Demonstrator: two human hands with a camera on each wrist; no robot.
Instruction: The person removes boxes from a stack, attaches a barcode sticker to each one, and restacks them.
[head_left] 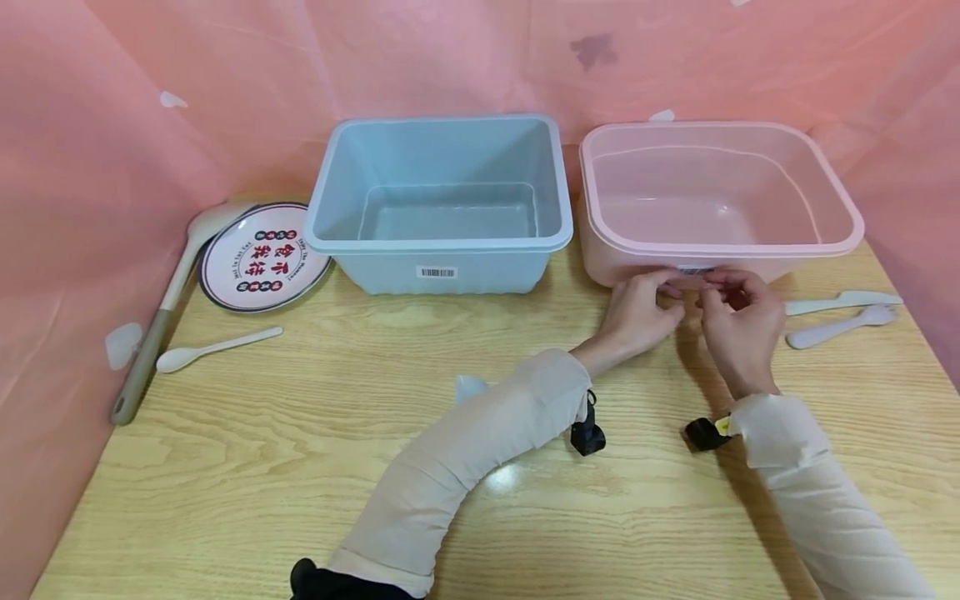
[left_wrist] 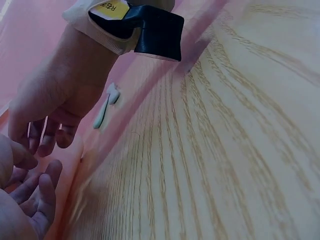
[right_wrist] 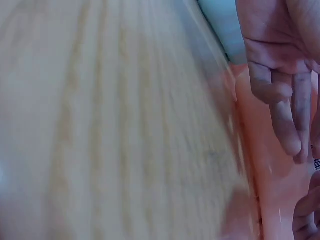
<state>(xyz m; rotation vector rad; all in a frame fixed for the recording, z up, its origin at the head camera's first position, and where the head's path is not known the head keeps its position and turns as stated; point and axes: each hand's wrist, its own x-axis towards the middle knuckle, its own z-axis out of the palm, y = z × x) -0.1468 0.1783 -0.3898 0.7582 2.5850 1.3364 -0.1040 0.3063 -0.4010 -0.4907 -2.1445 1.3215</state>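
A pink basin [head_left: 720, 200] stands at the back right, with a barcode label [head_left: 693, 269] on its front wall, just under the rim. My left hand [head_left: 637, 312] is at the left of this label, fingers bent toward it. From the right, my right hand [head_left: 742, 325] meets the same spot, its thumb and index finger close together. In the left wrist view the right hand [left_wrist: 60, 100] hangs with curled fingers beside the basin wall. The right wrist view shows part of the barcode [right_wrist: 316, 164] between the hands. Whether either hand pinches the label's edge is hidden.
A light blue basin [head_left: 442, 267] stands left of the pink one. Right of my hands lie a pale knife [head_left: 843, 302] and fork [head_left: 840, 327]. Far left are a round plate [head_left: 262, 258], a long-handled ladle-like utensil [head_left: 168, 300] and a white spoon [head_left: 217, 347].
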